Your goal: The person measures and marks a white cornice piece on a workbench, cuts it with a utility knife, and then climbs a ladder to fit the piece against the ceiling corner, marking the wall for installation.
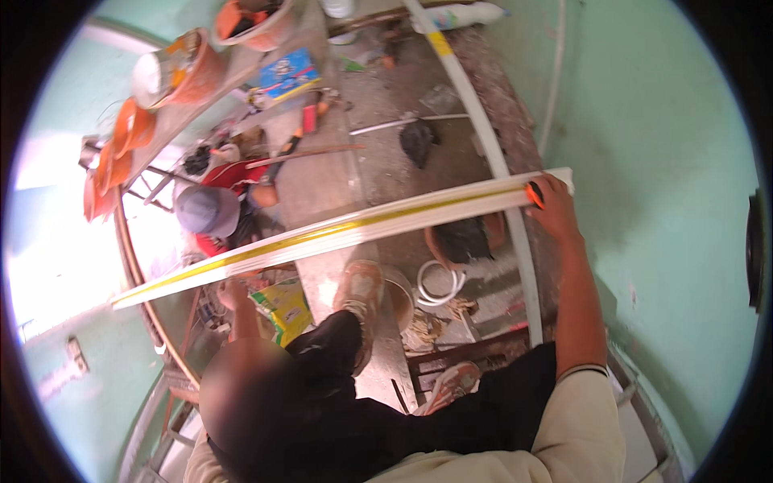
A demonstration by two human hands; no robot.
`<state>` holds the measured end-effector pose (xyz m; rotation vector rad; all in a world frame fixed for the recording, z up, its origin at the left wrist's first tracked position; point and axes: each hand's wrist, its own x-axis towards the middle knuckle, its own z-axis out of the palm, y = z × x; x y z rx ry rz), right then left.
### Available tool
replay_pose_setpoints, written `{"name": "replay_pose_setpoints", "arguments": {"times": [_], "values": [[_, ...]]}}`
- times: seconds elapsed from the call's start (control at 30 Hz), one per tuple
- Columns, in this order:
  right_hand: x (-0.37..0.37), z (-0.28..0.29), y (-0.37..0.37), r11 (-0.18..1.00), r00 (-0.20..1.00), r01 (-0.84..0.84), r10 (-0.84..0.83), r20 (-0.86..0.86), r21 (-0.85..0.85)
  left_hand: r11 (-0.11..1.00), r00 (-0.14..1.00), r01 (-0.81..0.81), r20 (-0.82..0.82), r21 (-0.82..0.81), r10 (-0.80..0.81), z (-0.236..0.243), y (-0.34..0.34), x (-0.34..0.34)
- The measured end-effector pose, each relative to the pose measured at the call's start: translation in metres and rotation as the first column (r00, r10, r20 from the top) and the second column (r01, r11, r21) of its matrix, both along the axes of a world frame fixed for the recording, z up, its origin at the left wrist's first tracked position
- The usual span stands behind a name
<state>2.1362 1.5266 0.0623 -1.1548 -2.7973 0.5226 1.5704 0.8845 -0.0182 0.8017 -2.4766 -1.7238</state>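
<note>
A long white trim strip lies crosswise in front of me, rising toward the right. Along its face runs the yellow blade of a tape measure, whose orange and black case sits by the strip's right end. My right hand is closed around that case and presses against the strip. Farther left, my left hand grips the strip's lower edge; some of its fingers are hidden behind it.
Below at left, a person in a grey hat is near the planks. Orange buckets and a blue box stand at far left. A pale rail curves down the right. Beneath me are a yellow bag and a coiled white hose.
</note>
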Motion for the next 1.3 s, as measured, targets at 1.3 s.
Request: {"name": "replay_pose_setpoints", "arguments": {"times": [1.3], "values": [[-0.014, 0.016, -0.048, 0.948, 0.948, 0.318, -0.318, 0.029, 0.005, -0.621, -0.705, 0.702, -0.225, -0.348, -0.672, 0.088, 0.537, 0.263]]}}
